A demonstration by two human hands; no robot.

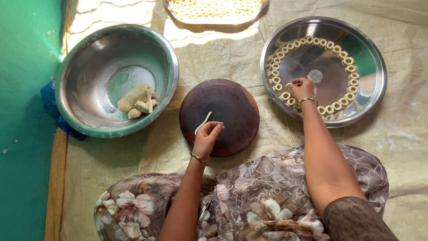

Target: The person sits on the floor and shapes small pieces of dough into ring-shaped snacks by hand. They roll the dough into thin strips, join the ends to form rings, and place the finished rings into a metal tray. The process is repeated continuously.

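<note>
My left hand [207, 136] rests on the near edge of a round dark wooden board [232, 107] and pinches the end of a thin pale dough strip [203, 121] lying on it. My right hand [302, 88] reaches into a wide steel plate [370, 85], fingertips closed on a small dough ring [289, 85] at the left side of the plate. Several dough rings [347, 61] line the plate in a curved row. Both wrists wear thin bangles.
A large steel bowl [89, 53] at the left holds a lump of dough and small pieces [136, 99]. Another tray of rings [214, 9] lies at the top edge. A beige cloth [223, 53] covers the floor; green floor lies left. My flowered lap fills the bottom.
</note>
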